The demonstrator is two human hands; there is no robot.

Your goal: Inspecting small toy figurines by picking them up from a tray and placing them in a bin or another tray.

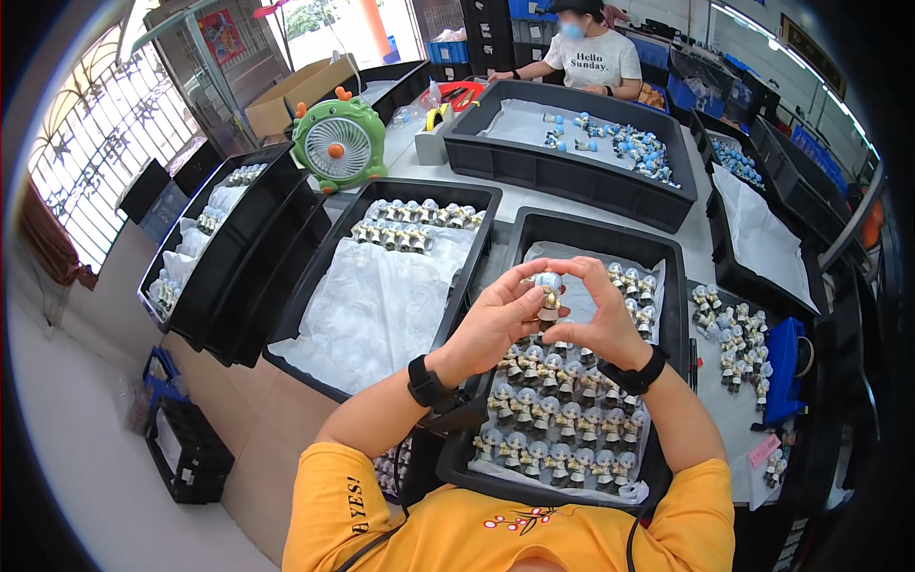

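Note:
Both my hands hold one small figurine (548, 289) upright above the right-hand black tray (674, 286). It has pale hair and a white and yellowish body with a dark base. My left hand (494, 322) pinches it from the side, its thumb across the front. My right hand (610, 322) curves round the other side, fingertips at its head and thumb near its base. Beneath them, rows of similar figurines (569, 419) fill much of the tray, which is lined with white sheeting.
On the left, another black tray (474, 272) holds figurines at its far end. Stacked trays (257, 276) stand beyond it. A green fan (338, 143), a tape dispenser (434, 138) and a tray of blue pieces (562, 164) are farther off. Loose figurines (739, 343) lie right. A masked person (596, 57) sits opposite.

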